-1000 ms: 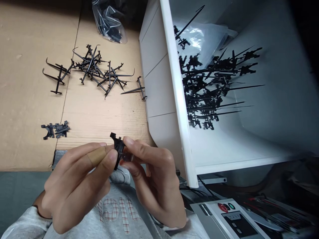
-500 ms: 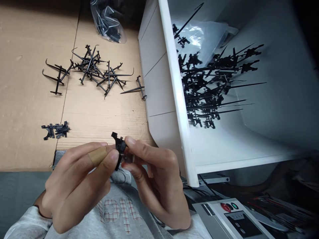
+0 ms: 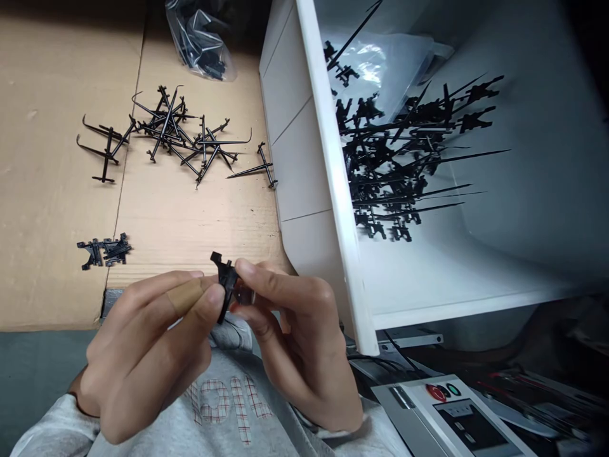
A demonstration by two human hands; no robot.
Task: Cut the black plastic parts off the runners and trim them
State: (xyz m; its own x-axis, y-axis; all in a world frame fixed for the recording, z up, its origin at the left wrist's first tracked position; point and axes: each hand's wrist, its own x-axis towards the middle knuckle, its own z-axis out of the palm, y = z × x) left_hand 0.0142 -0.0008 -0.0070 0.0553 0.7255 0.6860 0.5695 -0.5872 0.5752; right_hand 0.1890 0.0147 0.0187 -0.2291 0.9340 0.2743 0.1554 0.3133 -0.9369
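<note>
Left hand (image 3: 147, 355) is pinching a small black bracket (image 3: 226, 279) between thumb and fingers, grip narrow. Right hand (image 3: 304, 343) is also pinching narrow, at the bracket's right side, index tip touching next to a short pin (image 3: 229, 263) that's sticking up. Bracket is sitting in the air above the near edge of the worktop (image 3: 47, 209), tilted, one prong pointing far. What the right fingers are covering behind it: can't tell.

Doing this fitting step well, my judgement: left hand should be bracing the bracket steady while right fingertips are working, pushing straight along the pin, not twisting. Prongs are looking thin, so bending or snapping is the likely risk; holding by the thicker middle is safer. Wrapped finger may be feeling less.

Black rods (image 3: 166, 124) are lying tangled far on the worktop; loose brackets (image 3: 104, 249) are lying near left. White bin (image 3: 409, 298) on the right is holding rod-and-bracket pieces (image 3: 394, 158).

Writing: plaid letters (image 3: 214, 406) are showing on the grey sweatshirt, partly covered, not reading as a word. Control box (image 3: 409, 406) is carrying red and green buttons; panel marks too small. Clear bag (image 3: 202, 47): no label showing.
</note>
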